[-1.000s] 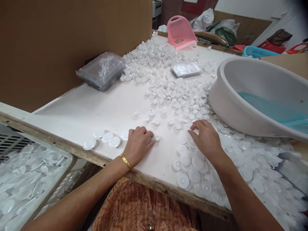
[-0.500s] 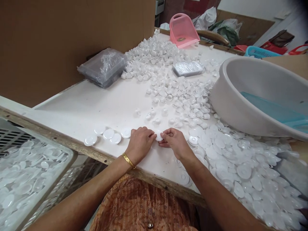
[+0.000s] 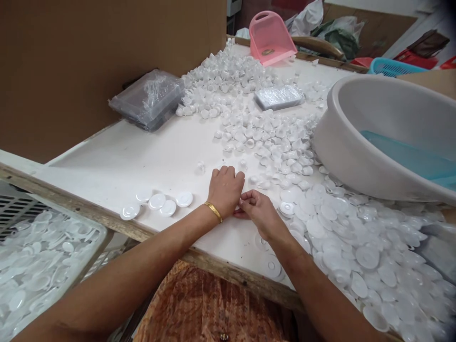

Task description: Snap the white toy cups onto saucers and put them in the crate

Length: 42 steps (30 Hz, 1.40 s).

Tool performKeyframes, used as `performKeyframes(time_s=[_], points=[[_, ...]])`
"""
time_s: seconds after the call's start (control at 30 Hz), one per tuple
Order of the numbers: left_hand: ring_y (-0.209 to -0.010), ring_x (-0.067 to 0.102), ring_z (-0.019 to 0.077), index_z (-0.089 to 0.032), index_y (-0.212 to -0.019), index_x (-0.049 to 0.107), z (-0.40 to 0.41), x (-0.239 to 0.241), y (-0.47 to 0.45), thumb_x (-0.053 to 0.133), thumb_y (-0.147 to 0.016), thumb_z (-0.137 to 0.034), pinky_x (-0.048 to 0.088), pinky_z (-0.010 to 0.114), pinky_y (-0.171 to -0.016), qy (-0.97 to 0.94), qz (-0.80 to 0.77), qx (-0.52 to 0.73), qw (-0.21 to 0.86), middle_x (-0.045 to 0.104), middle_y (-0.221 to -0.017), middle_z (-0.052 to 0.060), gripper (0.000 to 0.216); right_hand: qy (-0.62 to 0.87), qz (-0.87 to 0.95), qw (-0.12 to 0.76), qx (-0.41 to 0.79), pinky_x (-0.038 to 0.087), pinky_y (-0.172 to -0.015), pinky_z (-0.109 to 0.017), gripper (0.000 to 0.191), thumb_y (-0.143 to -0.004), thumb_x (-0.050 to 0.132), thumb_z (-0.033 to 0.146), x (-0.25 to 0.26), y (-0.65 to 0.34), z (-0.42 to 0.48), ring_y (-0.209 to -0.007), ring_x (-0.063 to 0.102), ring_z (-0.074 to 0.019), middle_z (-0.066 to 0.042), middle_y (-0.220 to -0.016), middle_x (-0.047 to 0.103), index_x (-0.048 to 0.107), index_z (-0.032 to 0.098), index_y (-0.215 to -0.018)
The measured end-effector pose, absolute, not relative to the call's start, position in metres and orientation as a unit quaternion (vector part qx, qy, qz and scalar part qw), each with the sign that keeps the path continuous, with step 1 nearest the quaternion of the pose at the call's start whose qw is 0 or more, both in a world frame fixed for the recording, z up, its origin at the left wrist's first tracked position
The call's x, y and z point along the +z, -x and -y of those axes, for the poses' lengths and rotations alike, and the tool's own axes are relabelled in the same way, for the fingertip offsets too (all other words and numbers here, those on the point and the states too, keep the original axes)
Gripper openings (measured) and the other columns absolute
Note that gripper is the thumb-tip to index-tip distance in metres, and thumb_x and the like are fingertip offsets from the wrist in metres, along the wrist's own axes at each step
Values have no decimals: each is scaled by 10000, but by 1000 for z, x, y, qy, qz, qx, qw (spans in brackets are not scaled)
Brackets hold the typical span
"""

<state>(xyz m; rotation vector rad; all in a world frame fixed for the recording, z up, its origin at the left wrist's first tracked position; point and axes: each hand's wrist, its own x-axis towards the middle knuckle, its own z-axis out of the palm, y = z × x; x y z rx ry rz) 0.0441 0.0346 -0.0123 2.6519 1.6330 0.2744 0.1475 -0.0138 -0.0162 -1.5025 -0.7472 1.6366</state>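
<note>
My left hand [image 3: 226, 189], with a gold bracelet at the wrist, has its fingers curled down in front of the small white cup-like pieces [image 3: 243, 164]. Whatever its fingertips hold is hidden by the back of the hand. Touching or nearly touching it, my right hand [image 3: 259, 211] pinches a white plastic disc, almost wholly covered by the fingers. To the left, several white discs [image 3: 167, 207] lie near the table's front edge. A heap of flat white discs [image 3: 331, 223] spreads right of my right hand.
A large grey basin [image 3: 331, 137] stands at the right. Small cup-like pieces [image 3: 228, 71] are heaped toward the back, near a pink dustpan [image 3: 269, 35] and a wrapped block [image 3: 280, 97]. A clear plastic box [image 3: 147, 97] sits back left; a crate [image 3: 96, 242] of white parts stands below left.
My left hand has moved right and forward from the disc's left edge, turning its back to me and covering the disc. My right hand has stayed nearly in place with its pinch.
</note>
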Motion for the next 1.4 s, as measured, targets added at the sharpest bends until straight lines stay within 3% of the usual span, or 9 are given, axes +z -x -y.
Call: performKeyframes(time_s=[0.13,0.3,0.5,1.0,1.17,1.4], points=[[-906,421,260,-201,-886,564,-37,-15,-46,448,-792,-220,320,420,-765,-854,-514,86,-3,493,-946,107,150,579,293,375,662,567,-626,-266,85,-754,573,129,-14,-151,12,-594,636,-104,17,-647,589,495,160,-741],[-1105,349,282,-263,-1065,539,-43,-18,-44,513,-741,-224,214,499,-973,-877,-473,83,34,420,-1184,105,327,593,294,346,665,562,-549,-252,109,-744,575,123,-15,-155,7,-552,638,-118,14,-606,599,479,164,-714],[-1301,200,264,-328,-1235,449,-53,-29,-40,393,-843,-213,80,552,-1052,-870,-476,107,70,338,-1325,76,412,589,262,326,692,547,-515,-233,130,-738,563,107,-13,-157,2,-503,627,-114,30,-520,583,461,163,-680],[-1321,182,283,-318,-1180,503,-52,-27,-33,375,-881,-300,46,599,-1049,-855,-504,110,58,348,-1345,65,327,588,345,340,648,533,-576,-243,143,-751,599,288,-23,-155,10,-594,652,-128,7,-640,611,537,160,-732],[-1325,184,274,-318,-1156,504,-51,-22,-33,421,-864,-282,27,585,-1058,-870,-478,114,29,364,-1338,61,306,577,360,337,651,529,-569,-241,185,-769,563,263,-21,-155,9,-582,650,-112,2,-779,632,576,190,-938],[-1337,152,286,-293,-1193,463,-49,-12,-34,533,-770,-190,-31,581,-1055,-888,-453,78,-9,359,-1352,56,441,590,396,323,625,523,-535,-221,157,-794,533,296,-24,-153,9,-551,640,-106,-6,-752,641,631,178,-827]])
